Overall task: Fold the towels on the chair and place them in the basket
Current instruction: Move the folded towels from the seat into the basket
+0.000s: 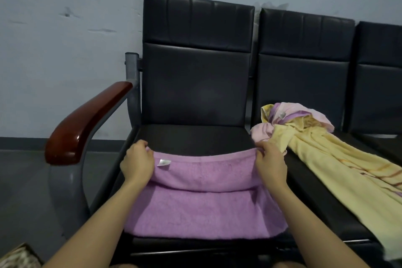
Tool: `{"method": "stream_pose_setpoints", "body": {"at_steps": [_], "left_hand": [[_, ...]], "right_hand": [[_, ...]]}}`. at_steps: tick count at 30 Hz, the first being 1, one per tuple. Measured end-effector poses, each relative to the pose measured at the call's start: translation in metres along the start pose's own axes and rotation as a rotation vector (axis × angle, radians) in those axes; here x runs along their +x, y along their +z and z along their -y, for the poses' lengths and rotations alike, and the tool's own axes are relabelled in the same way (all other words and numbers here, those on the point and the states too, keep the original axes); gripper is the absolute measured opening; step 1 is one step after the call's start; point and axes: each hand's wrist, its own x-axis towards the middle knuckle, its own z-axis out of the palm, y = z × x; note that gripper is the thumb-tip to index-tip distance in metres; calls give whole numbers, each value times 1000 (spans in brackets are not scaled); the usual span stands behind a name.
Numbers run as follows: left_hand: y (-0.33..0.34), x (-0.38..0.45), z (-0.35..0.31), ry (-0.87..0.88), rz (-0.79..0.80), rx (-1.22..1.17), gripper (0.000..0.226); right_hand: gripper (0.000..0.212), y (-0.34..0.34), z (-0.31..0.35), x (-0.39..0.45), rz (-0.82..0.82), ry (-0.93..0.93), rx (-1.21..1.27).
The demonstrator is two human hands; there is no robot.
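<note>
A purple towel [204, 209] lies on the seat of the leftmost black chair [195, 87], its far part lifted and doubled back over the near part. My left hand [136, 163] pinches the towel's far left corner, beside a small white label. My right hand [270, 162] pinches the far right corner. The edge between them hangs just above the seat. A yellow towel [339, 169] and a pale pink towel [304, 115] lie crumpled on the neighbouring seat to the right. A corner of a woven basket [19, 257] shows at the bottom left.
The chair has a glossy red-brown armrest [87, 122] on a grey metal frame at the left. More black seats [380, 76] continue to the right along a pale wall. Grey floor lies to the left of the chairs.
</note>
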Motion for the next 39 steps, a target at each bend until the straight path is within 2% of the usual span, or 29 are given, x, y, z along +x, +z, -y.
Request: {"method": "stream_pose_setpoints", "body": {"at_steps": [5,10,15,17,20,23,25,28,30,32,35,39], "left_hand": [[21,-3,18,-21,115,131,18],[34,10,16,53,46,126,17],[52,16,17,126,173,166,10],[56,15,19,146,183,177,8],[58,14,21,169,155,140,6],[56,13,21,158,151,84,4],[54,12,20,155,150,53,4],[49,11,18,166,133,-15,5],[46,11,17,169,125,-107,5],[42,11,15,166,129,-216,8],[32,13,8,179,120,-295,8],[20,17,-3,233,38,-358,10]], "right_hand": [[26,19,-11,-10,226,147,-90],[19,26,-12,3,203,101,-135],[16,38,-12,6,381,78,-211],[14,43,-15,4,363,52,-256],[19,52,-11,1,353,-40,-346],[22,59,-1,3,460,-92,-380],[21,61,3,3,527,-73,-375],[10,62,3,1,553,-56,-310],[10,62,3,-1,571,-80,-310],[11,62,2,-2,558,-116,-302],[14,54,5,-2,447,-130,-120],[14,40,11,6,146,-233,67]]}}
